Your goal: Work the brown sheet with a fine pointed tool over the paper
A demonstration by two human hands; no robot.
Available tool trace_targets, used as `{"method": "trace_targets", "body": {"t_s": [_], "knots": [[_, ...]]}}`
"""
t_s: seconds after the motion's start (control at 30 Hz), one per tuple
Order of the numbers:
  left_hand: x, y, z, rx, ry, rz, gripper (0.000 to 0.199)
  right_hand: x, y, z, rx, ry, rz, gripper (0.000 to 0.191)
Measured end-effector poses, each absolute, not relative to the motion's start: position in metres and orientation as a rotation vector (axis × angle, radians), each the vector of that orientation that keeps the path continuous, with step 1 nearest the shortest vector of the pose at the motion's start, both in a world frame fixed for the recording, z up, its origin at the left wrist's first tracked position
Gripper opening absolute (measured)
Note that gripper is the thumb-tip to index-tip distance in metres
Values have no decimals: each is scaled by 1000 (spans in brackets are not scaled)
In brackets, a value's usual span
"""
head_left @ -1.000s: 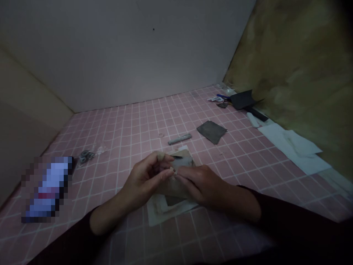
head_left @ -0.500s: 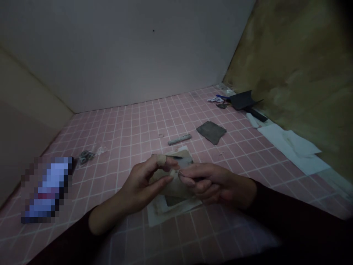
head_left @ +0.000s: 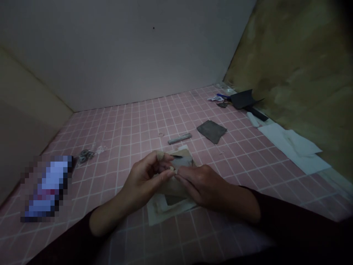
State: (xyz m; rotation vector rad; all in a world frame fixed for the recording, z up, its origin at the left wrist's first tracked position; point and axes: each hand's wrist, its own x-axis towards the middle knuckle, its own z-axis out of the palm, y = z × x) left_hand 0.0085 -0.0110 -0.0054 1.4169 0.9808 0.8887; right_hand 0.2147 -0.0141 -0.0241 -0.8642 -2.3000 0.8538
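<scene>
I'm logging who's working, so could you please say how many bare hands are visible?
2: the bare left hand, left of a small pale object, and the bare right hand, right of it, both over layered beige sheets. No others show.

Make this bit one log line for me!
left hand: pinching small pale piece | right hand: at its edge, grip unclear | below: layered sheets | beyond: grey rod

The left hand (head_left: 146, 178) has a tiny pale piece (head_left: 172, 169) pinched over the paper stack (head_left: 154, 218), right hand (head_left: 205, 184) bunched up close beside it. Gray rod (head_left: 179, 138) just past the stack, dark gray sheet (head_left: 211, 131) beyond it to the right, black dustpan (head_left: 242, 99) way farther off that side.
</scene>
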Motion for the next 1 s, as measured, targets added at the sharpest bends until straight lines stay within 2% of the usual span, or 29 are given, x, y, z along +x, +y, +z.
{"method": "trace_targets", "body": {"t_s": [0.07,0.17,0.27,0.37,0.5,0.67,0.77,0.87,0.93,1.0], "knots": [[7,-10,-6,1449,970,869,25,215,-13,-18,-893,-2167,1112,26],[3,-10,-5,1542,936,850,27,218,-7,-8,-935,-1726,1869,34],[0,-11,-4,1635,909,860,25,224,1,-4,-854,-1167,2490,31],[-2,-11,-5,1739,902,884,22,228,9,-9,-686,-863,2753,27],[-5,-10,-9,1853,877,887,25,230,13,-14,-552,-737,2861,23],[-6,-10,-9,1858,871,860,24,228,5,-9,-617,-908,2775,28],[-3,-12,-5,1747,872,879,22,224,-2,-6,-719,-1210,2564,33],[2,-14,-2,1540,867,902,20,219,-7,-10,-829,-1795,1859,36],[5,-13,-1,1409,872,899,19,218,-10,-16,-843,-2112,1256,29],[8,-12,-2,1331,893,892,18,217,-13,-23,-848,-2292,845,19]]}}
